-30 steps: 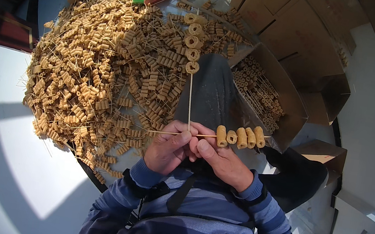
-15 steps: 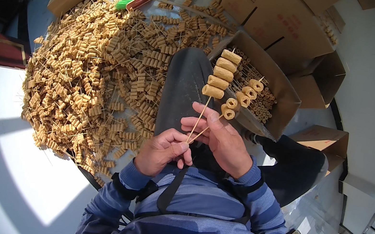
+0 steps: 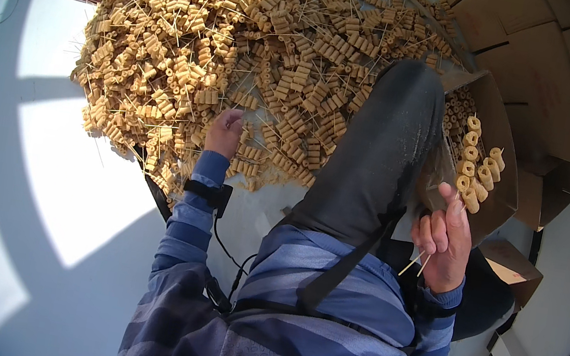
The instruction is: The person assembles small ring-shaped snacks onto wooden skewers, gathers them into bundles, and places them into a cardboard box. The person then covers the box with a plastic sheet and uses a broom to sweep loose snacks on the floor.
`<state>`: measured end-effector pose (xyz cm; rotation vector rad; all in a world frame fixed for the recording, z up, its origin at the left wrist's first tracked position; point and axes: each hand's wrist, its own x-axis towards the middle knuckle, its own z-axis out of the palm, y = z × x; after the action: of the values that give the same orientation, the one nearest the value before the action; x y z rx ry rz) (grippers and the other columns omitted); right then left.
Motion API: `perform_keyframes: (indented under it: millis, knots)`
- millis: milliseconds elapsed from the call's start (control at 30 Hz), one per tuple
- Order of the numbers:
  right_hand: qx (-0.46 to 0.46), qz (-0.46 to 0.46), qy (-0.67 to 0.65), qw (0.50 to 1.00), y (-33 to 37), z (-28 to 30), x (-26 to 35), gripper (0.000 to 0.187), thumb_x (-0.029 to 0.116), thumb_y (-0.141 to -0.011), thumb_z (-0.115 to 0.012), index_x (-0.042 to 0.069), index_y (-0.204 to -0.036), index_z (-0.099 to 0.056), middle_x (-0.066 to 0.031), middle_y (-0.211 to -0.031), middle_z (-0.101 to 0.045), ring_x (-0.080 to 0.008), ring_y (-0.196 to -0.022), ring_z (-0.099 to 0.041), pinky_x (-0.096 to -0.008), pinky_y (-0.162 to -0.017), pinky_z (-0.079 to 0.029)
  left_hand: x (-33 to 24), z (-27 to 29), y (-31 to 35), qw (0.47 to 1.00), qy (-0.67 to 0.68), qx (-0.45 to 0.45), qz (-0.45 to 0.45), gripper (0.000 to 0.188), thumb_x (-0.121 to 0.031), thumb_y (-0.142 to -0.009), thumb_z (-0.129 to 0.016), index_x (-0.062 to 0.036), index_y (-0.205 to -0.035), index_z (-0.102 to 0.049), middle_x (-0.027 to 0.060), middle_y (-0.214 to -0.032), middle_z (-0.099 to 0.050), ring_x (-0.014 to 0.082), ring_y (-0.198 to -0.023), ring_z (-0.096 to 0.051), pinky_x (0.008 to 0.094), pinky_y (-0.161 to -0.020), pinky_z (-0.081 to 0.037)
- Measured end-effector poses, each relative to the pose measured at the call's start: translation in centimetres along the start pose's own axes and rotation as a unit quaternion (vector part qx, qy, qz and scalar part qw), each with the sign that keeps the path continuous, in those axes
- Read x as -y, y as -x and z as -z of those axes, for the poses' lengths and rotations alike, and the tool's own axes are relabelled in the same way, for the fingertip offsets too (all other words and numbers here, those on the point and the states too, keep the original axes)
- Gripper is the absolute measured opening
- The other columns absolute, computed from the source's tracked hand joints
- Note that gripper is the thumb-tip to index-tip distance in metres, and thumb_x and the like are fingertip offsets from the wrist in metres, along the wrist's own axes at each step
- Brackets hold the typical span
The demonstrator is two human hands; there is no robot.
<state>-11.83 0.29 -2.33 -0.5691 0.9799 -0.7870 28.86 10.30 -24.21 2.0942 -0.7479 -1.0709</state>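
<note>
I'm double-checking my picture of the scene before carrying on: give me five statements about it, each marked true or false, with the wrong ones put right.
1. The right hand holds two loaded skewers. True.
2. The left hand is at the near edge of the pile of skewered pieces. True.
3. The two hands touch each other. False: they are well apart.
4. The open carton is empty. False: the open carton holds many ring-shaped pieces.
5. The sleeves are plain red. False: the sleeves are striped in blues.
</note>
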Motion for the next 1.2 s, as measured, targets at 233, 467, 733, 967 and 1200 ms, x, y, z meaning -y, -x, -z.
perform_keyframes:
  millis: [233,467,733,967,1200]
  knots:
    - [0.013,-0.036,0.056,0.998,-0.9,-0.8,-1.0,0.034,0.034,-0.11,-0.039,0.006,-0.122,-0.054,0.0051,-0.053,-0.038,-0.0097,-0.047,-0.041,-0.0262,-0.056,-0.04,10.9,-7.2,-3.6,0.889,-0.438,0.092,-0.096,0.044,-0.006,-0.094,-0.059,-0.0172,-0.136,-0.055,0.0177,-0.139,-0.047,0.0373,-0.108,-0.065,0.0487,-0.086,-0.058]
    - [0.003,-0.076,0.099,0.992,-1.5,-1.0,-1.5,0.037,0.037,-0.11,-0.038,0.005,-0.121,-0.054,0.0029,-0.054,-0.041,-0.0124,-0.048,-0.043,-0.0282,-0.057,-0.042,8.7,-9.8,-8.1,0.847,-0.488,0.21,-0.007,0.074,0.006,-0.088,-0.056,-0.0271,-0.152,-0.037,0.0219,-0.146,-0.046,0.0415,-0.116,-0.061,0.0505,-0.09,-0.057]
    - [-0.031,-0.103,0.125,0.986,-2.1,-1.0,-2.1,0.036,0.036,-0.11,-0.038,0.007,-0.121,-0.055,0.004,-0.053,-0.04,-0.0116,-0.046,-0.043,-0.0272,-0.055,-0.04,9.3,-10.3,-10.9,0.823,-0.523,0.208,-0.076,0.057,-0.006,-0.095,-0.054,-0.0245,-0.148,-0.044,0.0212,-0.136,-0.058,0.0406,-0.111,-0.065,0.0497,-0.084,-0.058]
    - [-0.024,-0.117,0.144,0.982,-2.2,-1.0,-2.0,0.036,0.037,-0.11,-0.038,0.006,-0.121,-0.055,0.0023,-0.055,-0.041,-0.0125,-0.049,-0.044,-0.0277,-0.056,-0.041,8.2,-10.7,-12.8,0.712,-0.638,0.268,-0.117,0.024,-0.011,-0.096,-0.057,-0.0104,-0.118,-0.067,0.0159,-0.11,-0.067,0.0348,-0.096,-0.068,0.0486,-0.078,-0.058]
    - [0.008,-0.095,0.129,0.987,-2.1,-1.4,-2.1,0.037,0.035,-0.111,-0.037,0.005,-0.122,-0.054,0.0016,-0.057,-0.043,-0.0128,-0.051,-0.045,-0.028,-0.058,-0.042,4.7,-6.3,-11.0,0.747,-0.591,0.194,-0.235,0.02,-0.023,-0.097,-0.06,-0.0073,-0.106,-0.068,0.0149,-0.102,-0.067,0.0348,-0.095,-0.066,0.0465,-0.079,-0.056]
